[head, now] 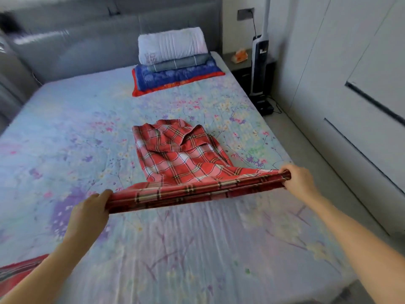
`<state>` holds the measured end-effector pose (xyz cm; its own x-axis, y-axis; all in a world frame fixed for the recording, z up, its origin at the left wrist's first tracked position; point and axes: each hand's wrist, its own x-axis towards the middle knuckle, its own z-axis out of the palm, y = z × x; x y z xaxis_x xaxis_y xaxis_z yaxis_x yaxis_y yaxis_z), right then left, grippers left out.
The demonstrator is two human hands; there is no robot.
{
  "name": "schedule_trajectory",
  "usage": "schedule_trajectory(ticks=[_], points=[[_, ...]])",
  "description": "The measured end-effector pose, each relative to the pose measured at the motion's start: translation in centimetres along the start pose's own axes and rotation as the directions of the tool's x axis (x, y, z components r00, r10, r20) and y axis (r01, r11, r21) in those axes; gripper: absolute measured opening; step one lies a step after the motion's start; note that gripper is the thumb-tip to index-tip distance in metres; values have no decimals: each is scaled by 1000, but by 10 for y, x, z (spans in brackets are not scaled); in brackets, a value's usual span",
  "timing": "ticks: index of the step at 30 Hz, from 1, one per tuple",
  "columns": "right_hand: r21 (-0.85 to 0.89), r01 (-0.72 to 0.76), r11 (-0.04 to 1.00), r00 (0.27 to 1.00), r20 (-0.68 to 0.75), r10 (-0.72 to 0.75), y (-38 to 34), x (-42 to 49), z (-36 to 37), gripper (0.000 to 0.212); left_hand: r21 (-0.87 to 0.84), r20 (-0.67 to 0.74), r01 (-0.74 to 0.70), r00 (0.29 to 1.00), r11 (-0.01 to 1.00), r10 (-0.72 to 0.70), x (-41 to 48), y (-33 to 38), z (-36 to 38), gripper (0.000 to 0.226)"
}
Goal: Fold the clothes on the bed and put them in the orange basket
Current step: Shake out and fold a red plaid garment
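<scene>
Mid-fold on the red plaid shirt. Both hands are on its near edge: left hand has fingers curled over the left end, right hand pinches the right end. That edge is lifted off the floral sheet and pulled taut between them, bunched into a flat band.

Key geometry: the shirt's long axis runs straight away from the hands toward the headboard, collar at the far end and flat on the bed. The held edge lies across that axis. The left hand sits closer to the body, the right reaches further out, so the edge is slightly skewed.

Likely next move: carry the edge forward over the collar end. Square the hands up first or the fold goes crooked.

The fabric looks thin and limp, with its sides already folded inward. A second red plaid piece sits at the lower left corner. Orange basket isn't in view.
</scene>
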<state>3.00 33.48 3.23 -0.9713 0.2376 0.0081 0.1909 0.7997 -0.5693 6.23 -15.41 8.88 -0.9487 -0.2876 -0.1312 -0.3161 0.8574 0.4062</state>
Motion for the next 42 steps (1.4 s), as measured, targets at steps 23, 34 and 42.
schedule_trajectory(ticks=[23, 34, 42], points=[[798, 483, 360, 865, -499, -54, -430, 39, -365, 34, -527, -839, -503, 436, 685, -325, -3, 141, -434, 31], [733, -128, 668, 979, 199, -32, -462, 82, -360, 35, -907, -278, -123, 893, 403, -354, 45, 107, -467, 35], [971, 150, 187, 988, -152, -3, -494, 118, -324, 26, -848, -522, -400, 739, 346, -426, 106, 125, -473, 20]])
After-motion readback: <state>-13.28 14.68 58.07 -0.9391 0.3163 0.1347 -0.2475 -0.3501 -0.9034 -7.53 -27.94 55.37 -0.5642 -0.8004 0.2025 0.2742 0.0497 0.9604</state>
